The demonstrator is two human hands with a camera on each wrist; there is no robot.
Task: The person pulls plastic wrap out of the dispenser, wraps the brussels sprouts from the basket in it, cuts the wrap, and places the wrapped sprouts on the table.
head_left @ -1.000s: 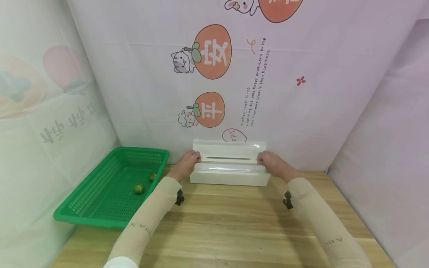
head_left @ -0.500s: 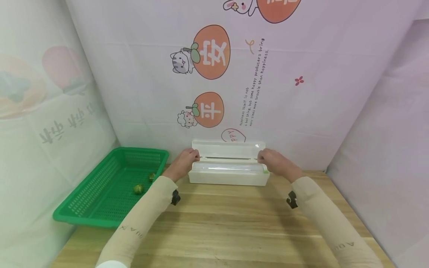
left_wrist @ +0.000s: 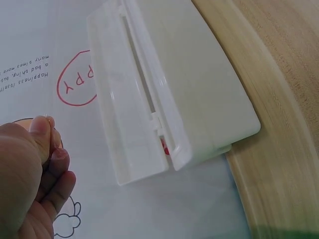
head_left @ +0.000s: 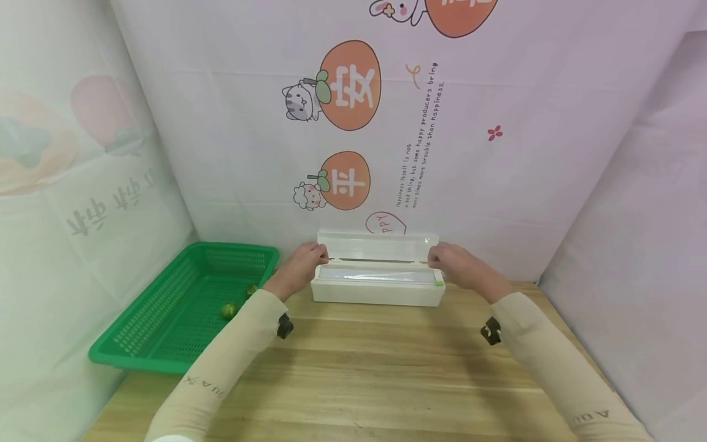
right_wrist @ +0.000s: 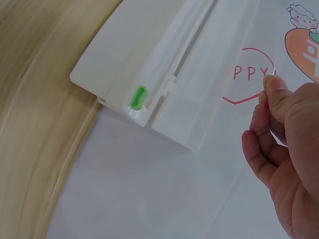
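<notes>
A white cling film dispenser (head_left: 378, 293) stands on the table at the back wall with its lid (head_left: 378, 247) raised. Clear cling film (head_left: 381, 275) shines along its top. My left hand (head_left: 301, 267) is at the dispenser's left end and my right hand (head_left: 464, 267) at its right end. In the left wrist view, the thumb and index finger pinch a thin clear edge. The right wrist view shows the same pinch, with a faint film edge (right_wrist: 274, 64) at the fingertips. The film is so clear that its full extent cannot be told. A green slider (right_wrist: 139, 98) sits at the dispenser's right end.
To the left stands a green plastic basket (head_left: 182, 368) holding small round greenish items (head_left: 229, 310). Printed white cloth (head_left: 248, 153) hangs behind and at both sides. The wooden table (head_left: 364, 368) stretches in front of the dispenser.
Both hands have drifted slightly apart, the left one leftward and the right one rightward. The shiny film over the dispenser looks flatter, and the green slider shows more. The dispenser has stayed put.
</notes>
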